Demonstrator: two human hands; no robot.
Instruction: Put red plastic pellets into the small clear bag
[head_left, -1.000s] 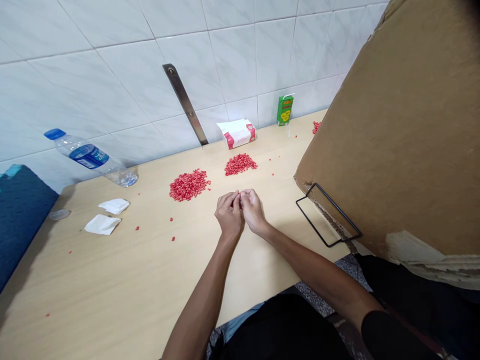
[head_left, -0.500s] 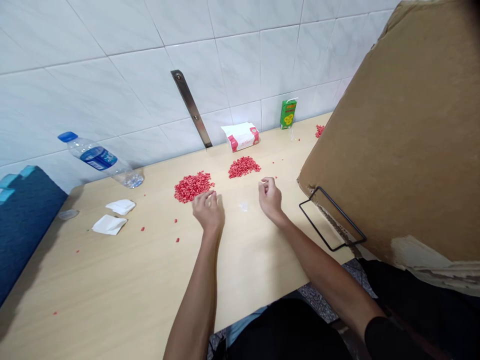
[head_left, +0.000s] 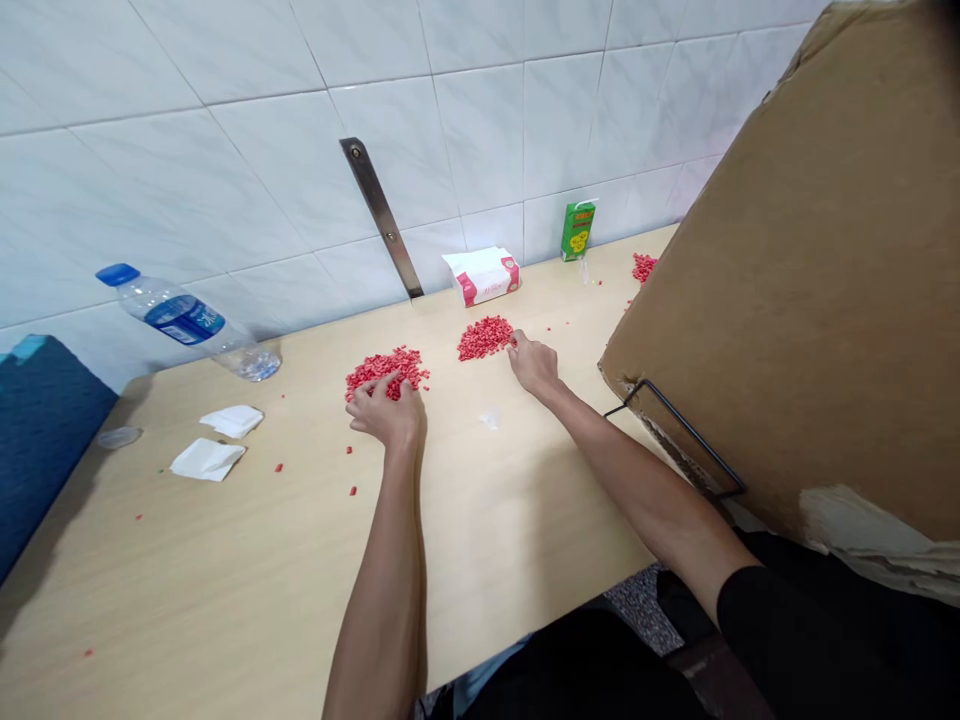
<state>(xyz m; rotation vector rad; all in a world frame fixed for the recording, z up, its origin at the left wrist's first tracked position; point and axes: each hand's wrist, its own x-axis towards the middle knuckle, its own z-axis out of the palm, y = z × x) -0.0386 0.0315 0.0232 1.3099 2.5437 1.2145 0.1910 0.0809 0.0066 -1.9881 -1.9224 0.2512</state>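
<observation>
My left hand point(head_left: 384, 412) reaches over the near edge of the larger pile of small red pieces point(head_left: 386, 368), thumb and fingers apart at the pieces. At the right edge of a second pile of red pieces point(head_left: 482, 338), my right hand point(head_left: 534, 362) has its fingers pinched together. Whatever is between those fingertips is too small to make out. A small translucent scrap point(head_left: 489, 420) lies on the table between my forearms. Several loose red pieces point(head_left: 278, 467) are scattered to the left of my left arm.
A large cardboard box point(head_left: 780, 260) with a black wire frame point(head_left: 697, 435) stands on the right. Along the tiled wall are a tissue pack point(head_left: 484, 276), a green drink carton point(head_left: 578, 230) and a tilted plastic bottle point(head_left: 187, 318). Folded tissues point(head_left: 208, 459) lie left, near a blue block point(head_left: 52, 440).
My left hand has moved left onto the larger pile, its fingers spreading. My right hand has moved forward to the edge of the second pile. The view has shifted slightly.
</observation>
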